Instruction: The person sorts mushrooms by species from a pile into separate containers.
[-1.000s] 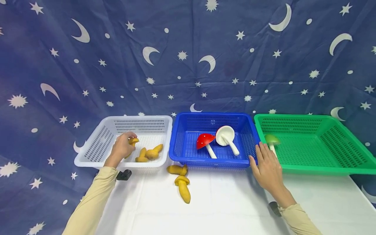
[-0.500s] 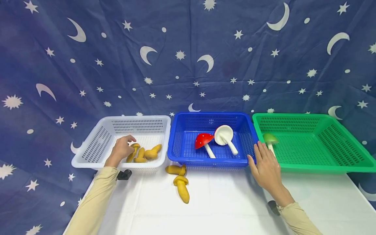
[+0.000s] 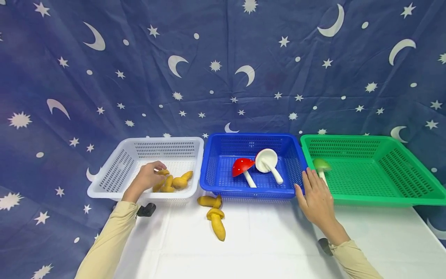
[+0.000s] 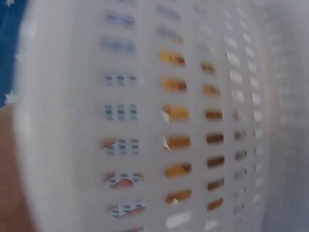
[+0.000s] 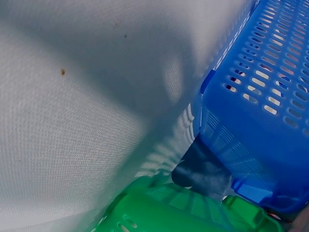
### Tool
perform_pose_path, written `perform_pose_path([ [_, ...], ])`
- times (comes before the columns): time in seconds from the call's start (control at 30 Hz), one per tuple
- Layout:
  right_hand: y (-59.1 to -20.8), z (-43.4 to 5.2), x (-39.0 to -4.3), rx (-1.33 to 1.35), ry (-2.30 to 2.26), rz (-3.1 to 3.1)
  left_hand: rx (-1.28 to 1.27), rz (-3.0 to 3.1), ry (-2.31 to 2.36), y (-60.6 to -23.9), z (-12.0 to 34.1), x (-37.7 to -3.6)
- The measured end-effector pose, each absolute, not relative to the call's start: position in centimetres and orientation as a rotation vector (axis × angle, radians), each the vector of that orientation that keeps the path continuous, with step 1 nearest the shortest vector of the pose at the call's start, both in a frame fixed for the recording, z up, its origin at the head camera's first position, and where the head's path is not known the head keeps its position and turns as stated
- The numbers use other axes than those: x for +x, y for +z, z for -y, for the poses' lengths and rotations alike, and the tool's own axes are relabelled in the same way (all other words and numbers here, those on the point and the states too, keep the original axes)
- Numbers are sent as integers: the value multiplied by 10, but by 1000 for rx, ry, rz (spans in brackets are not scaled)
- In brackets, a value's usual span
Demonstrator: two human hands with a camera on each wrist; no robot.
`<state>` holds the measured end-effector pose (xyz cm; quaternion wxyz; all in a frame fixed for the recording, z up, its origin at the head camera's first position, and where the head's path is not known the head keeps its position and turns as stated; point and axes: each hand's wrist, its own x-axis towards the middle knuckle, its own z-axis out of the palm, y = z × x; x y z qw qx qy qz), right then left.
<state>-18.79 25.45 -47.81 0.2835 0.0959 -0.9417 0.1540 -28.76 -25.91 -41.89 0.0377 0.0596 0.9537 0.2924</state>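
Observation:
My left hand reaches into the white basket and pinches a yellow toy mushroom by its cap, partly hiding it. Two more yellow mushrooms, one of them a rounder mushroom, lie just right of it. In the left wrist view, yellow shapes show through the slots of the basket wall. My right hand rests with straight fingers on the rims where the blue basket and green basket meet; the right wrist view shows mostly their outer walls.
A red-capped mushroom and one showing its white underside lie in the blue basket. A green-capped mushroom lies at the green basket's left. Two yellow mushrooms, one nearer, lie on the white tablecloth in front.
The left hand first held the yellow mushroom raised, then let it down and drew its fingers off. Now its fingers are back on the cap. The right hand has stayed in place.

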Motion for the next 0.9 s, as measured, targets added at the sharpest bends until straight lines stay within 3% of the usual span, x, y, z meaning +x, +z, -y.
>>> perform_pose_path([
  [0.33,-478,-255,-189,258,416,2513,433,-2931,961,-397,236,-259],
  [0.9,-478,-254,-189,250,422,2530,646,-2960,1087,-387,199,-216],
])
